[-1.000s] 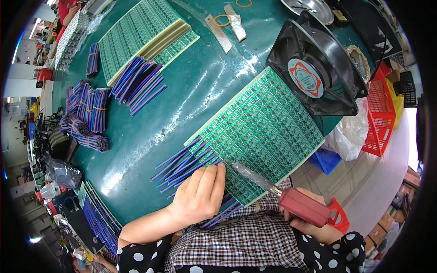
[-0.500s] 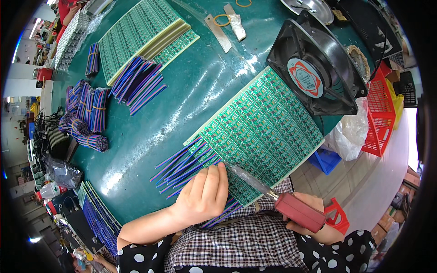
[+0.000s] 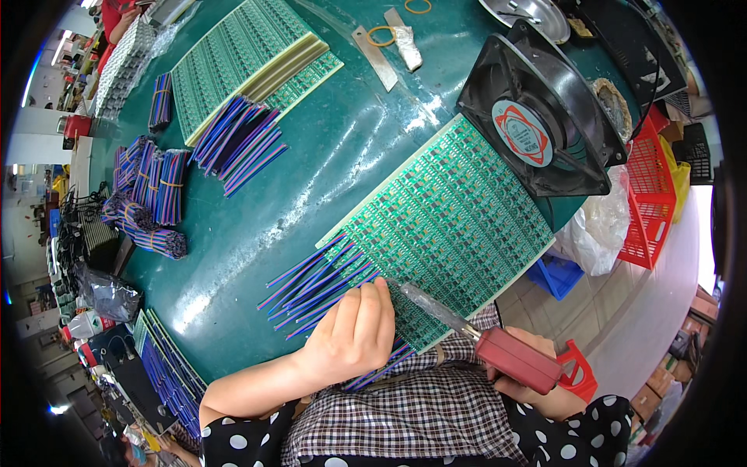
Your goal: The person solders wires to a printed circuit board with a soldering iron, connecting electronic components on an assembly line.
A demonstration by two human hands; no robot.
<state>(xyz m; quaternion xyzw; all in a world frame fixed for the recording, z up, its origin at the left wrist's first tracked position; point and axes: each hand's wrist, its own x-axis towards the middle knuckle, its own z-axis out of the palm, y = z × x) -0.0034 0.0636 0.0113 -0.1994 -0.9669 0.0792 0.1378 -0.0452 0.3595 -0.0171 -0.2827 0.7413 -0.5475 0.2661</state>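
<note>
A green panel of many small circuit boards point(image 3: 451, 218) lies slanted on the table before me, on what looks like another panel. Blue, black and pink wires point(image 3: 311, 286) stick out from its left edge. My left hand point(image 3: 354, 331) is closed at that edge, thumb and fingertips pinching a thin wire end against the boards. My right hand point(image 3: 533, 340) grips a red-bodied soldering gun point(image 3: 517, 359) with a red trigger frame. Its grey tip points at the panel, a little right of my left fingertips; it seems apart from the wire.
A black fan point(image 3: 537, 117) stands at the panel's far right corner. Stacked panels point(image 3: 241, 62) and loose wires point(image 3: 241, 140) lie far left, tied wire bundles point(image 3: 156, 187) nearer. A metal strip point(image 3: 375, 58) lies at the back. Beyond the right edge are red baskets point(image 3: 650, 194).
The soldering gun has shifted slightly right and down, its tip drawing back a little from my left fingertips. My left hand stays nearly in place, still pinching.
</note>
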